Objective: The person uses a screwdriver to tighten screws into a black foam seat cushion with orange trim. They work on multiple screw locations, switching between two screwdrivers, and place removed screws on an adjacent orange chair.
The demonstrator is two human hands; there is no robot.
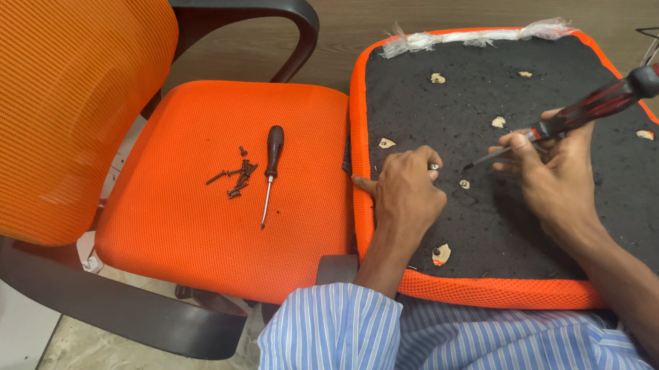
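Off to the left of both hands, on the seat of the orange chair (216, 207), there's a little heap of dark screws (236, 178) with a spare screwdriver (270, 168) lying just beside it. Those sit loose on springy mesh, so I'd guess one knock of the chair sends them rolling onto the floor.

Next over, the left hand (406, 192) rests palm down on the black underside of the upturned seat cushion (499, 220), near its orange edge. Fingers are curled and pinched together around something small at the fingertips — probably a screw, too tiny to tell for sure.

Right of that, the right hand (546, 168) is wrapped tight on a red and black screwdriver (569, 121), its tip coming down just beside the left fingertips. That's the risky bit, I reckon — if the tip slips off the head, it jabs straight into those fingers or tears the black fabric. The cushion also seems propped on the lap, so it could shift under pressure.
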